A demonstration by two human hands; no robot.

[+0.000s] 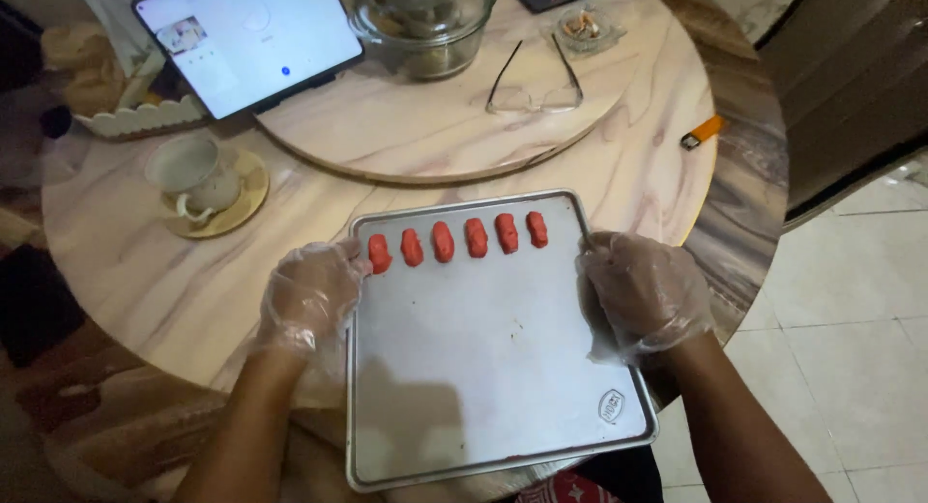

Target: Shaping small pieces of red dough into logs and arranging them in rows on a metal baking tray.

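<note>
Left hand and right hand, both gloved, clasp opposite rims of the baking tray. Six red dough pieces line the far edge between the grips; the rest stands unfilled.

White-lit tablet screen, table's far-left

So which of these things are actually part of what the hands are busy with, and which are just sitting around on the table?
In use:
left hand, gloved, on the tray's left edge
right hand, gloved, on its right edge
metal tray
six red pieces in a row

Lying about:
tablet
cup and saucer
eyeglasses
lidded glass bowl
orange lighter
</note>
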